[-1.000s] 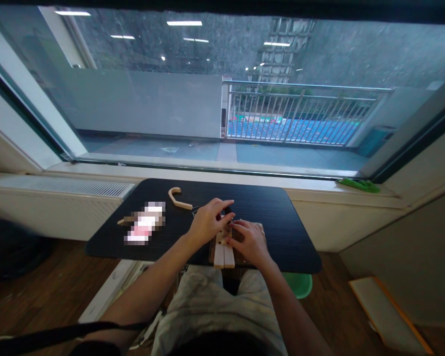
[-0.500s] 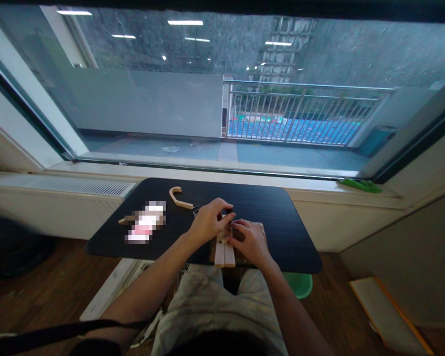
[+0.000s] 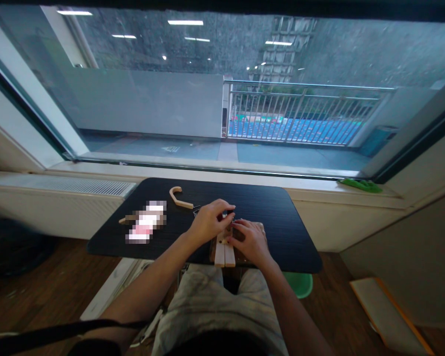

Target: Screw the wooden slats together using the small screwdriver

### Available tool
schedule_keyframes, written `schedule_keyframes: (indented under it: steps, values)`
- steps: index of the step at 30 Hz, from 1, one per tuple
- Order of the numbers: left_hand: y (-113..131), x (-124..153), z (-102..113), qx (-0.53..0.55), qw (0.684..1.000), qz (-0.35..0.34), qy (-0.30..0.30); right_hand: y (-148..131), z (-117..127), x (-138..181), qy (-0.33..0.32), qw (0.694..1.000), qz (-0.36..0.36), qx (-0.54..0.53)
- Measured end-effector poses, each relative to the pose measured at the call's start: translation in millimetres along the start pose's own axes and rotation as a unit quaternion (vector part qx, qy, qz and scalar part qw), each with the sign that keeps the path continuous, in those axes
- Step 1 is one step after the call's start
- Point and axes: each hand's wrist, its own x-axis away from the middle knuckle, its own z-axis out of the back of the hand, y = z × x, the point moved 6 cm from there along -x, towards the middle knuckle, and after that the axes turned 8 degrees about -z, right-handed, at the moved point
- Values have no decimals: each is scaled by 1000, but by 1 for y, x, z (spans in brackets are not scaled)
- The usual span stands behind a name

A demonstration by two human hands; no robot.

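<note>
Strips point(image 3: 220, 256) lay at near edge of table point(image 3: 289, 235); left hand point(image 3: 209, 222) pinched black piece point(image 3: 230, 212), right hand point(image 3: 252, 241) touched strips, grip unclear.

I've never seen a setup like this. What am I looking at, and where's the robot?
There's no robot: these are a person's bare hands, seen from a camera worn on the head, looking forward and down. On the black table lie a curved wooden piece and a pixelated item. The left hand seems to pinch a small dark object, too small to identify. The right hand touches pale wooden strips lying side by side.
</note>
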Motion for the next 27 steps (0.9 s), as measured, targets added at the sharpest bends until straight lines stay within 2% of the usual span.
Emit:
schedule_keyframes:
  steps: [27]
  values:
    - [-3, 1, -1, 13, 999, 33, -7, -2, 0, 0, -5, 1000, -7, 9]
